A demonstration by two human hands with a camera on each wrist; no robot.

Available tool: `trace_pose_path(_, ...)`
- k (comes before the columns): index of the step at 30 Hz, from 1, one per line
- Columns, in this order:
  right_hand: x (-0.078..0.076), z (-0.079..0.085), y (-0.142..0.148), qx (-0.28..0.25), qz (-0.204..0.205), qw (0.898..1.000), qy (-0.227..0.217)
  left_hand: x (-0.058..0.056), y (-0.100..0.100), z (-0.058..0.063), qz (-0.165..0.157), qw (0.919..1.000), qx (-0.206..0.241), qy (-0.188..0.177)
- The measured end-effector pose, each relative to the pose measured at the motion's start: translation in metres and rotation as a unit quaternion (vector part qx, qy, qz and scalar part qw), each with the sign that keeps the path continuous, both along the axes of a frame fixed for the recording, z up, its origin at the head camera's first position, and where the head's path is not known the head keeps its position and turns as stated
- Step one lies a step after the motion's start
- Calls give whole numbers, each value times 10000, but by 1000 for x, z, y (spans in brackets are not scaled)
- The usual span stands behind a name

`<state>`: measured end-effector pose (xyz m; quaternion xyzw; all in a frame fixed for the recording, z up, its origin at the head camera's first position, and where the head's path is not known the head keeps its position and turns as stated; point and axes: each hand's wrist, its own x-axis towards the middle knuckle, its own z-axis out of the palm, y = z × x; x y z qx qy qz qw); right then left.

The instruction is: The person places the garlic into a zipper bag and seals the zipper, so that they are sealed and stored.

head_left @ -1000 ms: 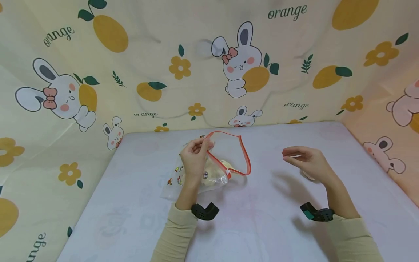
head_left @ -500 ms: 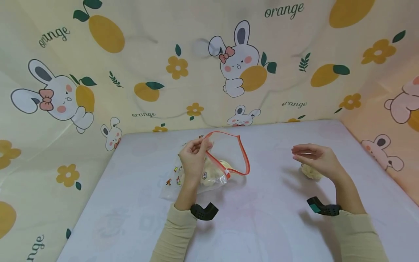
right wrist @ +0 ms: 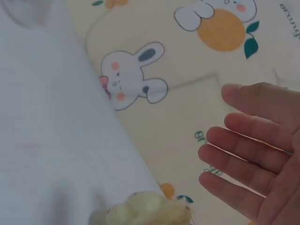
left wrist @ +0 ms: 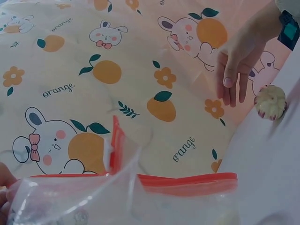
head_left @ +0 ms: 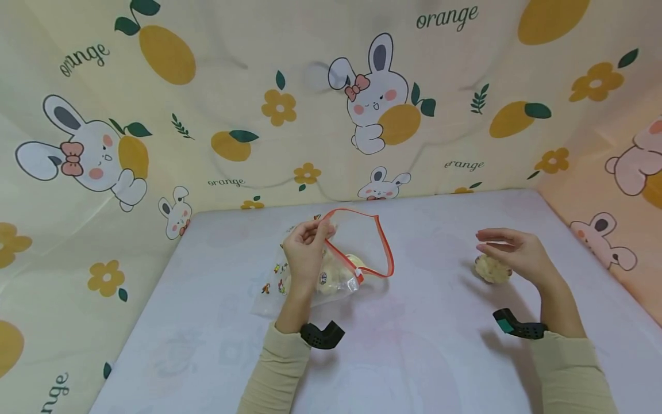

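Note:
My left hand (head_left: 305, 247) pinches the red-edged rim of a clear zip bag (head_left: 271, 299) printed with small cartoon figures. The bag's mouth gapes to the right, and pale yellow contents (head_left: 357, 260) show through the plastic. In the left wrist view the red zip strip (left wrist: 192, 183) runs along the bag's top. My right hand (head_left: 517, 253) hovers above the table with fingers extended and nothing in them. Just below it lies a round, ruffled, pale yellow piece with dark red tips (head_left: 492, 269), whose top shows at the bottom of the right wrist view (right wrist: 149, 211).
The white tabletop (head_left: 414, 345) carries the bag at its centre left and the ruffled piece at right. Cloth walls (head_left: 310, 63) printed with rabbits and oranges rise behind and along both sides. Each wrist wears a black band (head_left: 322, 336).
My right hand has moved to the right in the head view, uncovering more of the ruffled piece. My left hand keeps its hold on the bag's rim.

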<state>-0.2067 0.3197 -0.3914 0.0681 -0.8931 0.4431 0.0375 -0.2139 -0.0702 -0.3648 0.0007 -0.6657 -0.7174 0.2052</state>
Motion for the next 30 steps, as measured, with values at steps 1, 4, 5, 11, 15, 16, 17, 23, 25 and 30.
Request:
trace_pose_path(1, 0, 0, 2, -10, -5, 10000, 0, 0, 0, 0, -8, 10000, 6, 9)
trace_pose_path(4, 1, -1, 7, -85, -5, 10000, -19, 0, 0, 0, -8, 10000, -2, 44)
trace_pose_path(5, 1, -1, 9, -103, 1, 9999, -38, 1, 1, 0, -7, 10000, -10, 53)
trace_pose_path(11, 1, -7, 16, -117, 31, 9999, -14, 0, 1, 0, -58, 9999, 39, 114)
trace_pose_path(15, 0, -11, 20, -127, 153, 9997, 142, 0, 1, -1, -46, 9999, 0, 102)
trace_pose_path(16, -1, -12, 20, -115, 178, 9997, 153, 0, 1, -1, -43, 9999, -10, 98)
trace_pose_path(17, -1, -13, 22, -80, 195, 9997, 150, 0, 1, -1, -38, 9999, -22, 97)
trace_pose_path(23, -1, -16, 27, 312, 160, 9992, -184, -1, 2, -1, -26, 10000, -44, 57)
trace_pose_path(25, -2, -16, 29, 471, 134, 9982, -339, -1, 2, -1, -36, 10000, -34, 41)
trace_pose_path(30, -2, -20, 32, 630, 264, 9955, -658, -1, 2, -2, -34, 10000, -24, 32)
